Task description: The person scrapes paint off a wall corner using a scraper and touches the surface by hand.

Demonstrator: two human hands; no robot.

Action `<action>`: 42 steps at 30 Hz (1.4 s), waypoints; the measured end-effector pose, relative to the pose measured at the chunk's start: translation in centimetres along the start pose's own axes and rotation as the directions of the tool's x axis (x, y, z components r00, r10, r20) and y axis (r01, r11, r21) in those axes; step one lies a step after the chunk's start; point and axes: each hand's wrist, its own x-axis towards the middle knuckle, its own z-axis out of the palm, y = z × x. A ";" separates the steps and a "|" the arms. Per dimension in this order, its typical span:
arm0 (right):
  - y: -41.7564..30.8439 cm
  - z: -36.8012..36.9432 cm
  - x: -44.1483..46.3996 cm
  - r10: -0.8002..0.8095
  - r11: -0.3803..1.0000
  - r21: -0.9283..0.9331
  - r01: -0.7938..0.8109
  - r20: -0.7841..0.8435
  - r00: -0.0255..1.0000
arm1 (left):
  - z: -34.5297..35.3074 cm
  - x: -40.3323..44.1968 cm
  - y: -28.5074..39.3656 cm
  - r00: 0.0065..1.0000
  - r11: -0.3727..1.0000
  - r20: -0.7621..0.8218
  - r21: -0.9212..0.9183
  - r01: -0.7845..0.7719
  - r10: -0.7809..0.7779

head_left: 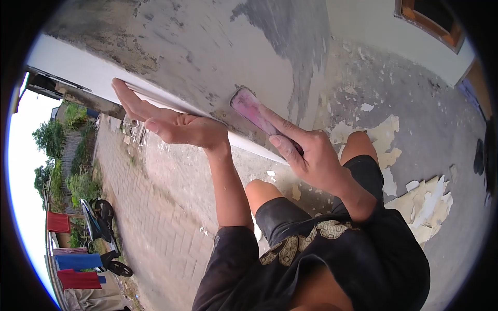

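My right hand (314, 158) is wrapped round a long, flat pink-and-grey block tool (253, 110), with the index finger stretched along its top. The tool's far end lies against the grey wall surface (207, 57), which shows dark smears and rough patches. What the tool's underside is made of stays hidden. My left hand (179, 124) is open, fingers extended together and thumb apart, with nothing in it. It rests at or very near the white edge (98, 70) of the wall; contact is hard to judge.
Peeled paint sheets (425, 207) and flakes lie on the grey floor (456, 223) to the right. A wooden window frame (436, 26) is at upper right. At left are brick paving (150, 207), a motorcycle (106, 228), and hanging laundry (78, 262).
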 end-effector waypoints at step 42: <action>-0.1 0.2 1.3 -0.105 0.988 0.111 0.111 -0.058 0.993 | 0.4 0.1 0.6 1.000 1.000 -0.011 -0.004 0.026 -0.026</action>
